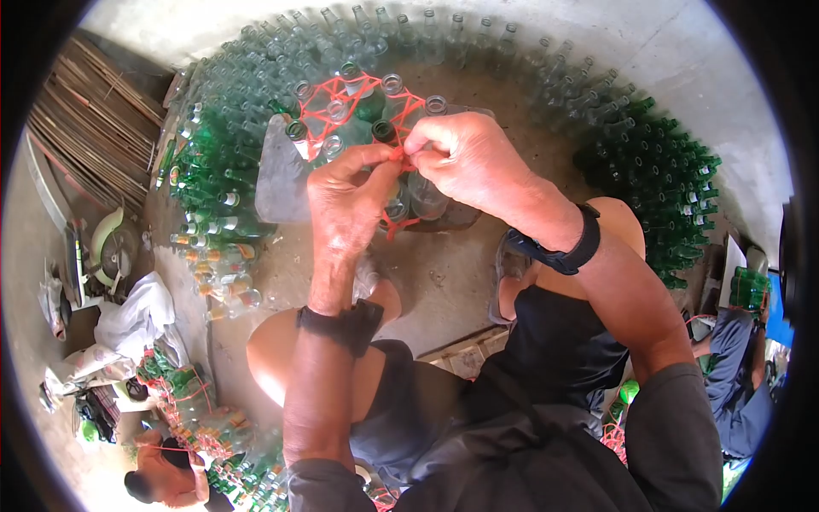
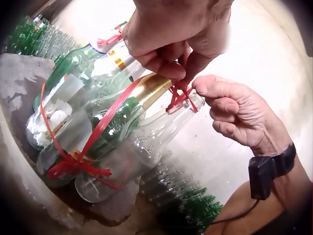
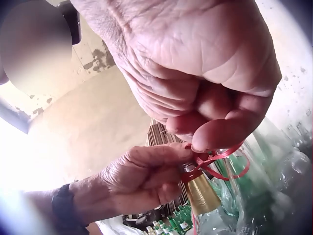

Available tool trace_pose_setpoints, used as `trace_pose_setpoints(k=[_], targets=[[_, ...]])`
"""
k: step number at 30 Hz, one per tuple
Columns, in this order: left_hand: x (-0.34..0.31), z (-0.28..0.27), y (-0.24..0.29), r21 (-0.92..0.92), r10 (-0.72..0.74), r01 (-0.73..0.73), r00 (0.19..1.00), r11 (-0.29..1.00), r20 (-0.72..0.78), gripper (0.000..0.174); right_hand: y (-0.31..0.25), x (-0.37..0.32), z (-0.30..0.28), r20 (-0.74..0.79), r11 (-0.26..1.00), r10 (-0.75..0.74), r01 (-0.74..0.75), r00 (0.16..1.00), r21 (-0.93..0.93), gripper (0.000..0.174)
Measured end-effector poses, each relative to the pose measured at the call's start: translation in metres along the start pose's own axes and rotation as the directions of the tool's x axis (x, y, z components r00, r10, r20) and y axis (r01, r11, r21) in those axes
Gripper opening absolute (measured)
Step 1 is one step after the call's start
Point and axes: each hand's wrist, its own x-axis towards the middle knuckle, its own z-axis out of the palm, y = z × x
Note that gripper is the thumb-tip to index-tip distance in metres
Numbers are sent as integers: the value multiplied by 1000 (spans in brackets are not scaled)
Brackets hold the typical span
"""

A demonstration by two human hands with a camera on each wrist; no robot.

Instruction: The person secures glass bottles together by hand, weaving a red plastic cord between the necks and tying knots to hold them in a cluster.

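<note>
A bundle of glass bottles stands upright on a grey slab (image 1: 281, 183), bound with red plastic twine (image 2: 108, 116) that runs down its side and criss-crosses between the necks. My left hand (image 1: 348, 194) pinches the twine between thumb and forefinger beside a gold-foiled bottle neck (image 3: 203, 193). Opposite it, my right hand (image 1: 473, 158) pinches the same twine, fingers curled, at the mouth of a clear bottle (image 2: 156, 139). Loops of twine cross between the two hands in the right wrist view. A red knot (image 2: 73, 166) with loose ends sits low on the bundle.
Rows of clear bottles (image 1: 426, 38) line the wall, with green bottles (image 1: 657, 171) at the right and more at the left (image 1: 205, 183). Thin rods (image 1: 94, 119) lean at the left. Another person (image 1: 171, 474) sits at lower left, beside bound bottles.
</note>
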Motion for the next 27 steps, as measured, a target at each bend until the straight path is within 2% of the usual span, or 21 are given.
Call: trace_pose_setpoints(k=[4,6,16,19,25,27], targets=[[0,-1,3,21,-19,19,1000,1000,2,13,-5,-3,4,-16,994,-1,-1,1000,-108,11],[1,-1,5,30,-91,91,996,995,4,13,-7,-4,5,-26,985,-8,4,1000,-172,12],[2,2,3,5,-57,57,998,998,-31,13,0,4,2,26,982,-52,56,998,-182,12],[2,1,4,-19,-70,69,997,997,-30,14,-3,6,2,42,967,-34,44,999,-250,11],[3,2,5,-44,-95,94,995,995,-28,15,1,5,7,-5,944,-159,150,987,-295,11],[3,3,7,-49,-121,119,992,992,-33,16,0,3,9,-25,896,-224,196,974,-398,14]])
